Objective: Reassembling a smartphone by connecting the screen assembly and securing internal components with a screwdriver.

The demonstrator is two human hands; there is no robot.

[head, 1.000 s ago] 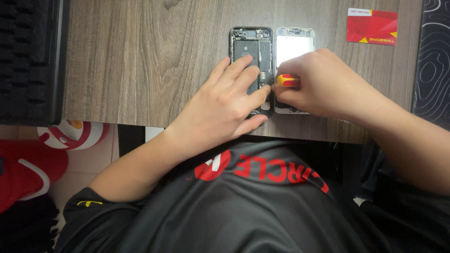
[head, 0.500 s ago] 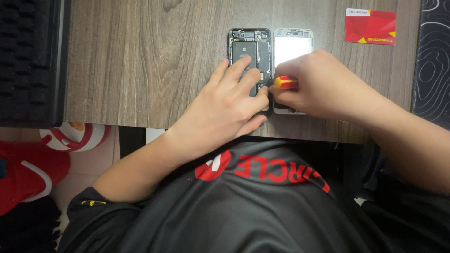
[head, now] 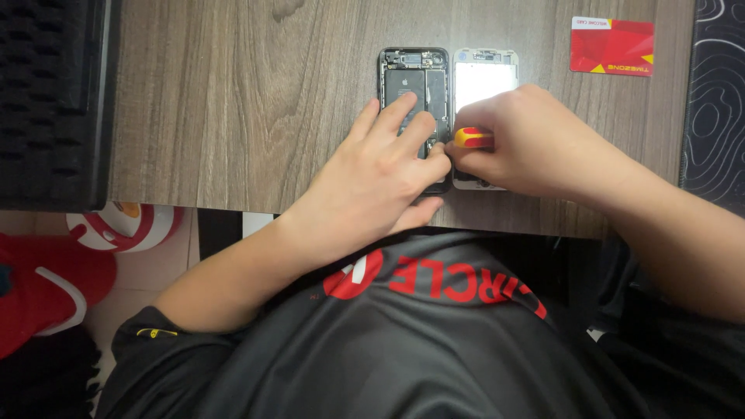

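Black-framed, the opened phone body (head: 414,93) lies near the wooden desk's (head: 233,101) front edge, its pale detached screen panel (head: 485,77) touching its right side. Spread fingers of the left hand (head: 380,178) press on the body; the right hand (head: 535,143) pinches a red-and-yellow screwdriver handle (head: 472,138) between them. Far right lies a red rectangular card (head: 611,46), beside a black patterned mat (head: 714,101); a black foam pad (head: 50,101) sits far left.

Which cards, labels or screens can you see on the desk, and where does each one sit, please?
Card: far right of the desk, flat rectangle, red with white strip and yellow corner.
Screen panel: beside the opened phone, glaring white, partly under the right hand.
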